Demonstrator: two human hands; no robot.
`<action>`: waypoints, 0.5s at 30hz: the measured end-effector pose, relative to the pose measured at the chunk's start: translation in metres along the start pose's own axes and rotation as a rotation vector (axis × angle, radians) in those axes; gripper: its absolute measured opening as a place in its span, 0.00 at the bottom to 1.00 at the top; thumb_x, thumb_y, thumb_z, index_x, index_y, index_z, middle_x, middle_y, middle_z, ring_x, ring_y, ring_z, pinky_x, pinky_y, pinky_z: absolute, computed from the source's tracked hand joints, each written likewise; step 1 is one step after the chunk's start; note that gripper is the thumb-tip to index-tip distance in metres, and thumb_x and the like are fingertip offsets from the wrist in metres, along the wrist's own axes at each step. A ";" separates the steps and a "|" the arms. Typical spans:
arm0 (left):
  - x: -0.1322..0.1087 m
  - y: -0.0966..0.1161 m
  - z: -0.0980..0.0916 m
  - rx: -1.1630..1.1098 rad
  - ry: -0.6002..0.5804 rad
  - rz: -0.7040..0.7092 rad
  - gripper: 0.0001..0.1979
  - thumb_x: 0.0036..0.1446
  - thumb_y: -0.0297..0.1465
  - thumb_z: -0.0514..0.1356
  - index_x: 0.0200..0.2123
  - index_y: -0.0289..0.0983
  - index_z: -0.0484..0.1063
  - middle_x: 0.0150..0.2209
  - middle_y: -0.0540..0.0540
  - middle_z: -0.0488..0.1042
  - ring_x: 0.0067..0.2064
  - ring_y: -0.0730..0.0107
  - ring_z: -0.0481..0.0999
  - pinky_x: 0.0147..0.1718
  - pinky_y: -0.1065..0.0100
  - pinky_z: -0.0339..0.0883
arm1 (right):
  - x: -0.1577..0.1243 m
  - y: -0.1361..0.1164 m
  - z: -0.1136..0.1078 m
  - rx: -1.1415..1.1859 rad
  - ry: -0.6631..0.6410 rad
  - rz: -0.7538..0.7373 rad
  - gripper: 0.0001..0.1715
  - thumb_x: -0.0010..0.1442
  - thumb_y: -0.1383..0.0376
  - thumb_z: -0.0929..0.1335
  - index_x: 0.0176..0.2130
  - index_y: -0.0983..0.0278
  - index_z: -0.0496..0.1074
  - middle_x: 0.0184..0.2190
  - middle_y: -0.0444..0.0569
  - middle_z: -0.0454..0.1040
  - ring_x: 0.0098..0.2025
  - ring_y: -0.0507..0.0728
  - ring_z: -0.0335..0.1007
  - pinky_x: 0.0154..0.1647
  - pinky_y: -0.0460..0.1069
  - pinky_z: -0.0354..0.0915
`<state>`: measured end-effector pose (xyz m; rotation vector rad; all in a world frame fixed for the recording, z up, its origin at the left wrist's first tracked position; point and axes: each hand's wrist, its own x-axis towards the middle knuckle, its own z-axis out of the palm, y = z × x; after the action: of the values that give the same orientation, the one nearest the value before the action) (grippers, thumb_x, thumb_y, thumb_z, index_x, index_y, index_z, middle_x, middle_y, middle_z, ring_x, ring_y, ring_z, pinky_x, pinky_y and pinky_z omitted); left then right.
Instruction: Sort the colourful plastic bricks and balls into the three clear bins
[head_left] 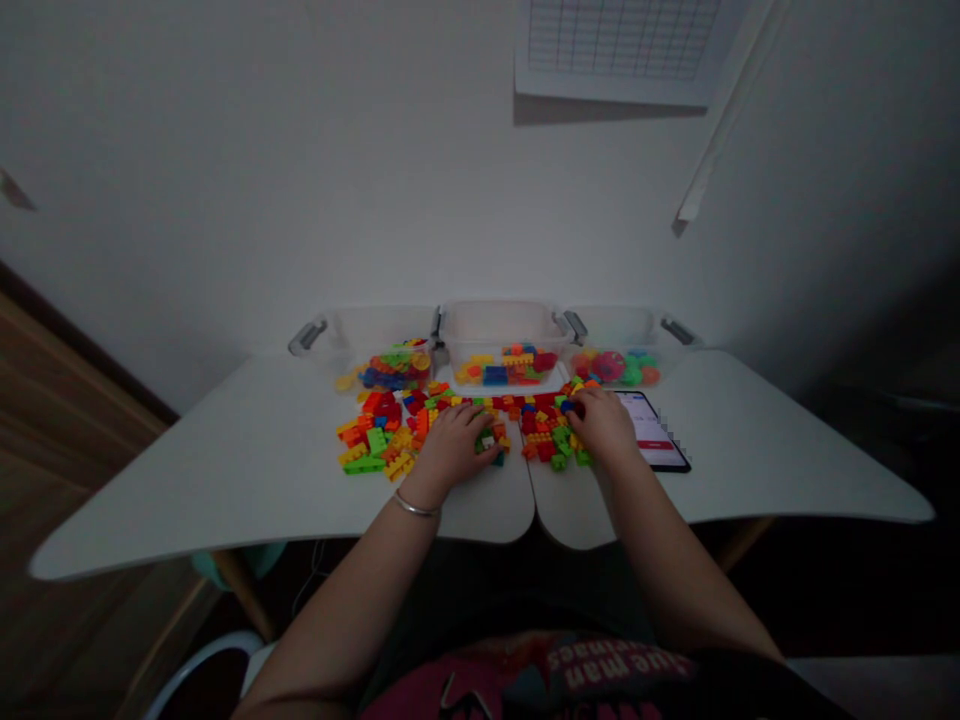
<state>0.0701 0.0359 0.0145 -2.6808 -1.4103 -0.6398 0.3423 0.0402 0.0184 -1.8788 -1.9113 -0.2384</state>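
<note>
A heap of colourful toy building bricks (pixel 401 440) in red, orange, yellow, green and blue spreads over the white table. My left hand (pixel 459 445) lies over the middle of the heap, its fingers and thumb apart around a few bricks. To the right, my right hand (pixel 606 425) has its thumb and fingertips at a small blue brick (pixel 568 407), apparently pinching it. Some bricks beneath both palms are hidden.
Behind the heap stand three clear plastic bins, the left bin (pixel 382 325), the middle bin (pixel 499 318) and the right bin (pixel 619 322), each holding colourful pieces. A phone (pixel 660 455) lies beside my right wrist. The white table (pixel 247 470) has a seam and rounded front corners.
</note>
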 end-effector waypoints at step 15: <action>0.001 0.001 -0.002 -0.007 0.007 0.001 0.22 0.58 0.40 0.61 0.54 0.38 0.73 0.58 0.41 0.72 0.60 0.51 0.67 0.61 0.51 0.61 | -0.002 -0.015 0.002 0.247 0.096 -0.037 0.13 0.56 0.68 0.68 0.43 0.63 0.75 0.44 0.54 0.78 0.48 0.63 0.71 0.53 0.59 0.66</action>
<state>0.0705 0.0357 0.0164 -2.6822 -1.4074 -0.6541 0.3276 0.0387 0.0182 -1.6420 -1.8216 -0.0966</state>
